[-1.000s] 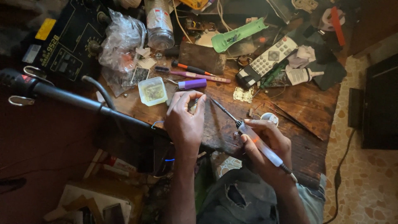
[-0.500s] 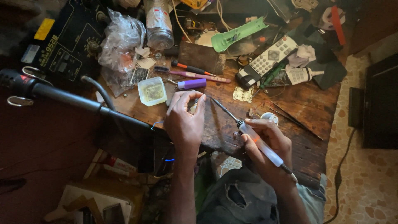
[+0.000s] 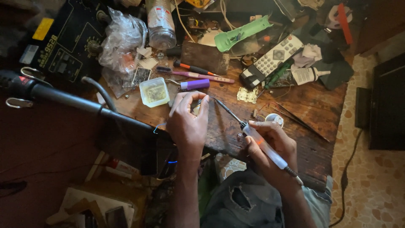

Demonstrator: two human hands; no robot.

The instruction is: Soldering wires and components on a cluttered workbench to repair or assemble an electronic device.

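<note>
My left hand (image 3: pixel 187 120) rests on the worn wooden bench (image 3: pixel 312 105), fingers pinched round a small pale part that is mostly hidden. A soldering iron (image 3: pixel 253 137) with a white handle is gripped like a pen in my right hand (image 3: pixel 270 150). Its dark tip points up-left and ends right beside the left fingertips. A small square tub (image 3: pixel 154 91) of yellowish paste sits just left of my left hand. A purple lighter (image 3: pixel 195 84) lies just above it.
A black rework station (image 3: pixel 63 46) stands at the back left, its thick handle and hose (image 3: pixel 63 97) crossing the left side. A crumpled plastic bag (image 3: pixel 122 38), bottle (image 3: pixel 160 21), green casing (image 3: pixel 240 33), remote control (image 3: pixel 274 57), glue bottle (image 3: pixel 308 75) and tweezers (image 3: pixel 301 122) crowd the bench. Tiled floor is at right.
</note>
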